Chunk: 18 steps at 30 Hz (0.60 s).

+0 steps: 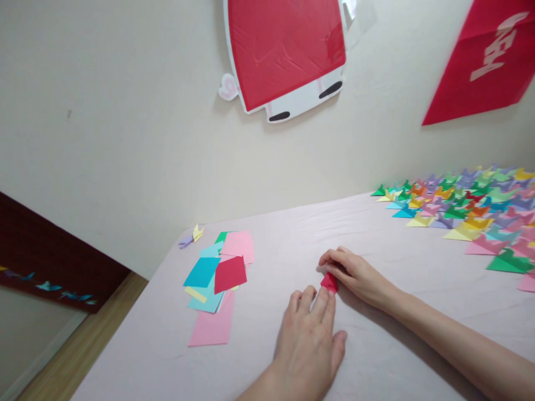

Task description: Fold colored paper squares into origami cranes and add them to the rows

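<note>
A small folded piece of red paper [329, 282] lies on the pale table cover [376, 234]. My left hand [309, 340] rests flat beside it, fingers stretched out, the fingertips touching its near edge. From the right, my right hand [353, 273] comes in with its fingers curled and pressed down on the far side of the red paper. Most of the paper is hidden under the two hands.
A loose heap of coloured paper squares [217, 273], pink, blue, red and yellow, lies to the left. Two small folded paper figures [191, 236] sit near the table's back left corner. Several folded paper cranes [468, 214] cover the far right. The table edge drops to a wooden floor at left.
</note>
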{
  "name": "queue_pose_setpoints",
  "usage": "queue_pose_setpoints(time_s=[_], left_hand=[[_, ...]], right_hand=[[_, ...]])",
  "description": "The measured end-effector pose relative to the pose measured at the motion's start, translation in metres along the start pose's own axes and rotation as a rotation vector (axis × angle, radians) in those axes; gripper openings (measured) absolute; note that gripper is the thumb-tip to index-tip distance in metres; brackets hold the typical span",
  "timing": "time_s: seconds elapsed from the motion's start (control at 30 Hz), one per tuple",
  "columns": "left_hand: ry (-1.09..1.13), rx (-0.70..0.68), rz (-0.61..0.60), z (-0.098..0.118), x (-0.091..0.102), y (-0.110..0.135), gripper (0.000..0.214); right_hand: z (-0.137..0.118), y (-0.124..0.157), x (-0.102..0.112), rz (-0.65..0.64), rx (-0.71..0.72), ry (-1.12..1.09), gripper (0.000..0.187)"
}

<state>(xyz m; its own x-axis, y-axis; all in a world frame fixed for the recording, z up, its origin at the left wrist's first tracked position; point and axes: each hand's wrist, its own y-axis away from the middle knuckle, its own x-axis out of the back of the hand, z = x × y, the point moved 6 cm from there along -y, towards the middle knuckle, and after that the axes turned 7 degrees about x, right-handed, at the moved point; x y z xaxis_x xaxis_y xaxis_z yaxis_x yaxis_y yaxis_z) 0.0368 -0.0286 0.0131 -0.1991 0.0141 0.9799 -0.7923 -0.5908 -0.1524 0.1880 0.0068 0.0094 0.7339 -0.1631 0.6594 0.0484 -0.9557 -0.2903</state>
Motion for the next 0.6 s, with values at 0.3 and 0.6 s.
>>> queue_pose_setpoints(time_s=[0.3,0.6], left_hand=[[0.097,0.036,-0.010,-0.0027,0.0003,-0.0004,0.054],[0.172,0.046,-0.022,-0.0033,0.0020,-0.0027,0.055]], right_hand=[[-0.0060,-0.0010,0.0020,0.001,0.018,-0.023,0.022],[-0.0013,-0.0004,-0.0041,0.036,0.092,0.117,0.022]])
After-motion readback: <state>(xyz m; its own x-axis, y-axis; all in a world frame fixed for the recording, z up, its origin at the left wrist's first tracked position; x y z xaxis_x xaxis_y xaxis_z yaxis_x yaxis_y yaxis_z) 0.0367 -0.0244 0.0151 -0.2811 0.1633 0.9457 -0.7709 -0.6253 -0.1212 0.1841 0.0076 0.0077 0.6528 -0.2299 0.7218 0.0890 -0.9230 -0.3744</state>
